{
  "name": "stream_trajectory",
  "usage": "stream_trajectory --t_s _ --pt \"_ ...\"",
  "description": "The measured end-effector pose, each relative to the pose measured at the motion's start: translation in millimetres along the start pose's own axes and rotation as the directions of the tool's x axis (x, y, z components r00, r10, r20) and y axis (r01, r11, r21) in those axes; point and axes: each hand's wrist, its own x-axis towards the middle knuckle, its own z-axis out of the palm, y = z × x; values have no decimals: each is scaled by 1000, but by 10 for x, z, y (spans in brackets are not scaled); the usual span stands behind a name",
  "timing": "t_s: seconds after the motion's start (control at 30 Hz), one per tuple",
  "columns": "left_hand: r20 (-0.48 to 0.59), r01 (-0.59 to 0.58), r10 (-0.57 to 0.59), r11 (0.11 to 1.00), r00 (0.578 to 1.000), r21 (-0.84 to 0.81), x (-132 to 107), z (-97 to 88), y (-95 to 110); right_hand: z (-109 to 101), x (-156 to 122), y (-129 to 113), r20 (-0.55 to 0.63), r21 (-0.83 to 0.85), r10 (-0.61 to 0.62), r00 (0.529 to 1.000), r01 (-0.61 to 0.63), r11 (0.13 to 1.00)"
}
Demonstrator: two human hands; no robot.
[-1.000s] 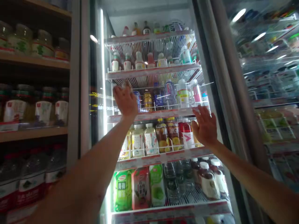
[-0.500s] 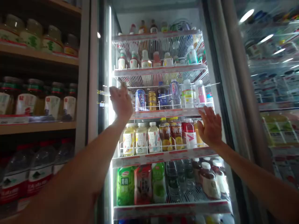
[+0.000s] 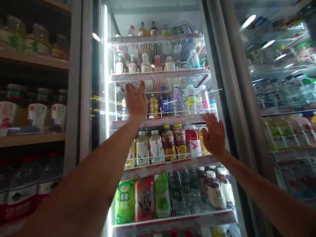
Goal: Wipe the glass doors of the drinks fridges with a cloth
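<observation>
My left hand (image 3: 136,102) is raised with fingers outstretched and holds nothing. It is in front of the middle shelf's left part, covering some cans beside a golden can (image 3: 154,107). My right hand (image 3: 214,135), also empty with fingers extended, is lower at the right, near the shelf edge and a red drink bottle (image 3: 194,141). Both palms face the lit drinks fridge; whether they touch its glass I cannot tell. A dark blue bottle (image 3: 165,103) and a pink-labelled bottle (image 3: 204,98) stand between the hands on the middle shelf.
Green and red drink pouches (image 3: 144,199) line the lower shelf beside clear bottles (image 3: 177,191). A thick vertical frame (image 3: 237,82) borders the fridge at right, with another stocked cooler beyond. At left, a wooden shelf (image 3: 32,139) carries jars and bottles.
The view has shifted, so the fridge sits further left in it. My left hand has moved right and slightly up across the middle shelf; my right hand stays about level with the same shelves.
</observation>
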Motion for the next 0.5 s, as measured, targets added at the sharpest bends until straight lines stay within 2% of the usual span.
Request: stream_trajectory --t_s 0.07,0.1,0.13,0.2,0.23,0.27,0.3,0.33,0.37,0.4,0.43,0.5 --pt "33 -72 72 997 997 -8 -181 103 262 -7 5 -7 -12 17 4 1000 -4 1000" --pt "84 -168 170 985 982 -26 -309 154 428 -12 7 -8 -17 28 4 1000 -3 1000" --pt "145 -290 295 955 944 -61 -431 191 576 -16 7 -5 -20 40 2 1000 -1 999" --pt "259 -551 573 819 777 -157 -580 190 716 -24 0 10 -23 61 -4 1000 5 998" --pt "280 -609 634 772 721 -181 -585 151 685 -26 -8 22 -20 69 -7 1000 9 998" --pt "275 -614 636 770 721 -172 -546 95 597 -28 -17 37 -18 74 -11 1000 13 997" --pt "247 -570 585 810 773 -136 -477 33 470 -30 -25 51 -16 76 -15 1000 16 997" --pt "187 -466 473 881 861 -82 -396 -22 333 -32 -30 61 -10 75 -18 1000 18 997" --pt "123 -360 363 932 924 -44 -325 -58 215 -34 -28 62 -4 72 -15 1000 15 997" --pt "67 -271 272 962 960 -27 -279 -68 140 -35 -14 45 2 66 -6 1000 6 998" --pt "41 -232 233 972 972 -35 -270 -48 123 -35 13 5 2 62 10 1000 -10 998" --pt "64 -274 282 956 957 -108 -356 68 259 -25 112 -164 -4 105 38 999 -37 994"
